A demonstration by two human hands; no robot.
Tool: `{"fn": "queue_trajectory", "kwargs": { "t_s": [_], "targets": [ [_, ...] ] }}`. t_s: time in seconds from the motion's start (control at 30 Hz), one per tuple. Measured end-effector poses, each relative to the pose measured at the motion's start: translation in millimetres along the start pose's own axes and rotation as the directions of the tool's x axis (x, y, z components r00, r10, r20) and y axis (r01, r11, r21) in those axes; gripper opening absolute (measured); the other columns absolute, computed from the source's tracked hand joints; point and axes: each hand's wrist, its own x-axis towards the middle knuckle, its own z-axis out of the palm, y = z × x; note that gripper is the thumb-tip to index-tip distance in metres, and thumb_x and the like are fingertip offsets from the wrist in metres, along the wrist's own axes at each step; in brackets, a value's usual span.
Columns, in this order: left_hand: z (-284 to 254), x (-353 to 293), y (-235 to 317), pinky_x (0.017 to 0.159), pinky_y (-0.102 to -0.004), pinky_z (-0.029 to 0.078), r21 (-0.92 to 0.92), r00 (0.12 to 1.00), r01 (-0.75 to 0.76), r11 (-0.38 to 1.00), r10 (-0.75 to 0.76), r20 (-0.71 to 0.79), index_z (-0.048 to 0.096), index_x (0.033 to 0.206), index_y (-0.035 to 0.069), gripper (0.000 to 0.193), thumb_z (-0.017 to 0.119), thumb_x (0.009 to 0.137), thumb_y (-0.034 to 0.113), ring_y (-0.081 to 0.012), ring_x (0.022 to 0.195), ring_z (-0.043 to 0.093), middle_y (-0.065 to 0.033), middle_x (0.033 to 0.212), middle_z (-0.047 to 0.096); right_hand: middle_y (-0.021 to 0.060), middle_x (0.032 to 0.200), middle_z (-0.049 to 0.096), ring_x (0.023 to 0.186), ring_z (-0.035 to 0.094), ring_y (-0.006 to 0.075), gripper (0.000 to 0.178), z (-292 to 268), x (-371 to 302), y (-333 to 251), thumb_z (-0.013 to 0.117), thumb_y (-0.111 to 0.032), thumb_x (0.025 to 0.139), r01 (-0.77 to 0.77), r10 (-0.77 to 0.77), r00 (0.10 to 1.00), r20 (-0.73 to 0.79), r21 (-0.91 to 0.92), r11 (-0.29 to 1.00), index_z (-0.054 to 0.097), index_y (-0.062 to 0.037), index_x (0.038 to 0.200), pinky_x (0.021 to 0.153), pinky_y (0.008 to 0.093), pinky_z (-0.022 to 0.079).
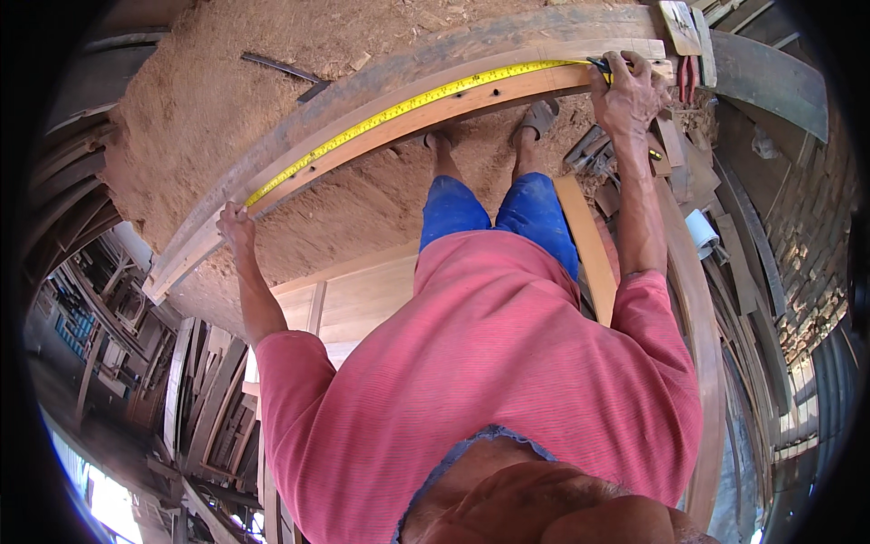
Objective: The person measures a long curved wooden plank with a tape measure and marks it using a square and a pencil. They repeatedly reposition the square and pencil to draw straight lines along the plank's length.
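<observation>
A yellow tape measure (399, 108) is drawn out along a long wooden beam (390, 130) with several dark holes in its near side. At the left, the fingers of my left hand (237, 225) are closed on the end of the blade, against the wood. My right hand (627, 95) grips the tape's dark case near the beam's right end; most of the case is hidden behind the fingers. The blade lies along the beam between both hands. Beyond it runs a weathered grey plank (408, 68).
A dark metal square (288, 71) lies on the sawdust-covered ground (208, 109). Red-handled pliers (689, 80) rest by the beam's right end. Hand tools (589, 150) and offcuts sit beside my right forearm. Lumber (213, 399) is stacked at left, long boards (743, 254) at right.
</observation>
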Motion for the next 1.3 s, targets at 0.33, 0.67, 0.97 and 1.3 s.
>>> {"fn": "queue_trajectory", "kwargs": {
  "t_s": [0.33,0.67,0.97,1.3],
  "targets": [
    [-9.2,0.2,7.4,0.089,-0.0594,0.051,-0.016,0.999,0.026,1.000,-0.026,0.040,0.070,0.103,0.010,0.011,0.077,0.096,0.015,-0.0446,0.102,0.064,-0.0197,0.104,0.073,0.0079,0.132,0.066,0.122,0.058,0.0412,0.036,-5.8,0.3,0.9,0.079,-0.046,0.092,-0.005,0.004,0.999,0.054,0.012,1.000,0.077,-0.0254,0.121,0.099,0.0597,0.042],
    [-3.0,2.1,-1.7,0.088,-0.0598,0.051,-0.037,1.000,-0.014,0.999,0.014,0.020,0.072,0.104,0.011,0.011,0.076,0.096,0.017,-0.0452,0.103,0.065,-0.0205,0.103,0.073,0.0071,0.131,0.066,0.122,0.059,0.0392,0.035,-5.9,0.6,0.9,0.078,-0.046,0.092,0.008,-0.008,0.999,0.054,-0.001,1.000,0.077,-0.0253,0.120,0.099,0.0576,0.042],
    [-12.2,0.0,27.3,0.093,-0.0565,0.053,0.144,0.995,-0.071,0.987,0.081,-0.066,0.076,0.108,0.021,0.020,0.079,0.088,0.019,-0.0408,0.109,0.066,-0.0128,0.112,0.072,0.0091,0.136,0.069,0.122,0.062,0.0416,0.042,-27.5,16.5,-17.7,0.077,-0.047,0.092,-0.078,0.075,0.954,0.291,-0.001,0.997,0.077,-0.0247,0.128,0.104,0.0583,0.046],
    [-58.4,-40.7,287.5,0.099,-0.0534,0.048,-0.610,0.847,-0.523,0.596,0.443,-0.293,0.072,0.110,0.014,0.023,0.075,0.092,0.027,-0.0370,0.112,0.063,-0.0128,0.111,0.069,0.0190,0.132,0.071,0.125,0.064,0.0461,0.053,-42.2,25.3,-225.1,0.078,-0.047,0.091,0.211,-0.264,0.832,0.489,0.160,0.964,0.073,-0.0141,0.133,0.107,0.0581,0.047]
  ]
}}
